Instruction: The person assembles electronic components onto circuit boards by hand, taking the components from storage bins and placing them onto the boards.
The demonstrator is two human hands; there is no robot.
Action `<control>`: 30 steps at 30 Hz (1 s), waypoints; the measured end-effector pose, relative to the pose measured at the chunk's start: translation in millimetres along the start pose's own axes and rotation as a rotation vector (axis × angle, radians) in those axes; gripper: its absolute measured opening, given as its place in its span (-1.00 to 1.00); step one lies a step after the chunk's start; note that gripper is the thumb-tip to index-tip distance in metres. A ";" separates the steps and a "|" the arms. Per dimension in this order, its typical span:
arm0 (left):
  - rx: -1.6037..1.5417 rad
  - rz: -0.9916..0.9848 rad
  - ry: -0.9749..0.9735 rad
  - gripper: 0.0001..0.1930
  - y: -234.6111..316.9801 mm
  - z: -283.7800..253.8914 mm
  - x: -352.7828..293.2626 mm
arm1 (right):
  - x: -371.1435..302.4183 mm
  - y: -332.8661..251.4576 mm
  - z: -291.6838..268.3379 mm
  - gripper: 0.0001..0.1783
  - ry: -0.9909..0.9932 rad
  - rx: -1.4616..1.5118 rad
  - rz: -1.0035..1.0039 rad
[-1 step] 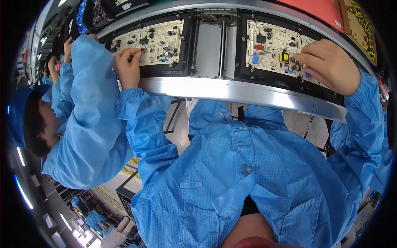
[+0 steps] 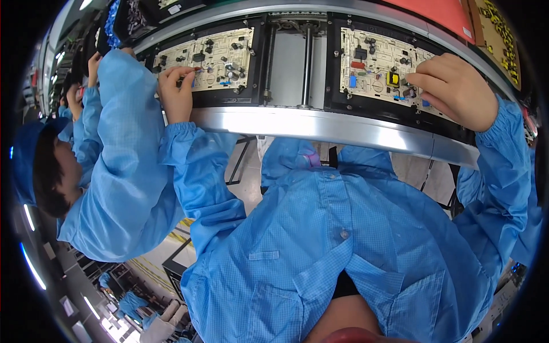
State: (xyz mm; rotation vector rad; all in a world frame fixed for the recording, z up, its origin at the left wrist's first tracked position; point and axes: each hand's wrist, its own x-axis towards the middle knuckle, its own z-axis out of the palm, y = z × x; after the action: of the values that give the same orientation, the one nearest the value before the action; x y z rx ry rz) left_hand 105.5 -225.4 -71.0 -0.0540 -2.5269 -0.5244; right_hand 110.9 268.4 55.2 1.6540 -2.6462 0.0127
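Observation:
Two cream circuit boards, each in a black frame, lie side by side on a metal-railed line. Over the left circuit board (image 2: 220,48), my left hand (image 2: 176,91) has thumb and forefinger closed at a small red component (image 2: 197,69). My right hand (image 2: 457,91) reaches over the right circuit board (image 2: 389,51) from its right side. Its fingers are bent together beside a small dark component (image 2: 407,91); whatever lies between the fingertips is hidden. Close by stand a yellow-and-black transformer (image 2: 393,79), a red block (image 2: 358,65) and a blue component (image 2: 352,82).
A silver rail (image 2: 297,121) runs along the near side. Between the frames is a gap with a metal rod (image 2: 307,66). A box of yellow parts (image 2: 503,46) stands at the far right, dark bins (image 2: 137,20) at the far left. A co-worker's blue sleeve (image 2: 128,114) is close on my left.

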 end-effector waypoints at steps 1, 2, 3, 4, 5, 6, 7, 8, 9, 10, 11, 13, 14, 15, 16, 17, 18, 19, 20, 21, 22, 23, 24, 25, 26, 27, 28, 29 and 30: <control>-0.059 0.056 -0.037 -0.90 -3.4 -1.4 2.3 | -0.3 -0.6 0.9 -0.56 0.001 0.000 0.004; -0.062 0.054 -0.037 -0.90 -6.4 -2.2 2.7 | 0.1 -0.5 0.8 -0.56 -0.018 0.005 0.011; -0.103 0.056 -0.056 -0.90 -8.9 -2.9 2.8 | 0.5 -0.5 0.8 -0.56 -0.037 0.009 0.017; -0.145 0.058 -0.075 -0.90 -10.4 -3.0 2.2 | 1.1 -0.5 1.1 -0.56 -0.040 0.007 0.016; -0.148 0.060 -0.073 -0.90 -8.3 -3.4 3.5 | 0.8 -0.7 1.6 -0.56 -0.047 0.006 0.012; -0.155 0.063 -0.084 -0.90 -5.6 -5.1 4.5 | 0.6 -0.8 1.5 -0.56 -0.053 0.006 0.008; -0.161 0.064 -0.095 -0.90 -2.8 -6.6 5.5 | 0.7 -0.6 0.8 -0.56 -0.054 0.003 0.010; -0.163 0.066 -0.093 -0.90 0.4 -7.6 6.3 | 1.4 -0.9 -0.1 -0.57 -0.038 0.002 0.005; -0.112 0.078 -0.098 -0.91 4.2 -8.0 6.8 | 1.9 -1.2 -0.9 -0.57 -0.023 0.000 -0.002; -0.062 0.090 -0.102 -0.91 6.2 -8.8 6.9 | 2.2 -1.3 -1.2 -0.57 -0.023 -0.001 -0.001; -0.062 0.090 -0.100 -0.91 6.1 -9.7 6.7 | 2.2 -1.1 -0.9 -0.58 -0.012 -0.001 -0.017; -0.016 0.145 -0.116 -0.91 5.8 -11.8 5.7 | 1.9 -1.7 0.3 -0.58 -0.002 -0.002 -0.034; -0.018 0.145 -0.115 -0.91 9.3 -12.6 6.2 | 1.3 -2.6 1.2 -0.59 0.028 -0.007 -0.058; 0.041 0.185 -0.115 -0.92 15.2 -13.7 7.4 | 0.7 -3.6 1.6 -0.59 0.057 -0.011 -0.082; 0.100 0.226 -0.115 -0.92 19.4 -14.9 8.5 | 0.5 -5.0 1.3 -0.59 0.054 -0.012 -0.080; 0.099 0.225 -0.114 -0.92 20.3 -17.1 9.5 | 1.3 -5.8 0.1 -0.59 0.065 -0.015 -0.089; 0.099 0.258 -0.131 -0.91 20.8 -18.8 10.4 | 1.8 -6.2 -1.2 -0.59 0.074 -0.018 -0.098; 0.098 0.291 -0.149 -0.91 21.4 -20.0 10.9 | 2.3 -6.0 -2.6 -0.59 0.072 -0.019 -0.098; 0.094 0.292 -0.148 -0.91 21.9 -20.0 12.2 | 3.0 -5.3 -3.8 -0.60 0.069 -0.035 -0.085; 0.104 0.310 -0.158 -0.91 22.3 -19.9 12.9 | 3.9 -4.1 -5.0 -0.61 0.065 -0.051 -0.072; 0.114 0.326 -0.168 -0.91 22.2 -19.2 14.0 | 5.0 -0.7 -5.9 -0.61 0.061 -0.051 -0.070; 0.117 0.326 -0.164 -0.91 22.7 -21.5 14.5 | 4.1 4.1 -6.8 -0.62 0.101 -0.062 -0.083; 0.141 0.323 -0.176 -0.91 22.0 -24.7 14.8 | 3.6 9.9 -7.6 -0.63 0.141 -0.073 -0.099; 0.169 0.317 -0.188 -0.91 21.2 -28.1 14.0 | 2.4 16.9 -8.9 -0.63 0.145 -0.076 -0.109; 0.172 0.314 -0.188 -0.91 20.3 -28.0 15.1 | -1.1 26.1 -10.6 -0.65 0.161 -0.076 -0.023; 0.166 0.289 -0.183 -0.92 17.7 -25.3 16.1 | -5.2 35.7 -12.8 -0.66 0.173 -0.081 0.067; 0.163 0.262 -0.175 -0.93 15.2 -24.5 15.8 | -10.3 49.5 -13.8 -0.66 0.173 -0.084 0.063; 0.162 0.268 -0.172 -0.93 15.6 -21.8 17.6 | -20.6 67.6 -13.1 -0.66 0.184 -0.066 0.192; 0.143 0.292 -0.158 -0.93 17.4 -11.2 26.7 | -37.1 78.8 -17.5 -0.66 0.193 -0.067 0.352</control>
State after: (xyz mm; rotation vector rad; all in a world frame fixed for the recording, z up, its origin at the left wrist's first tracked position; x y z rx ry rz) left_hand 91.2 -215.4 -42.1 -0.4185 -2.6393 -0.2304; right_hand 56.6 336.6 72.2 1.0887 -2.7129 0.0832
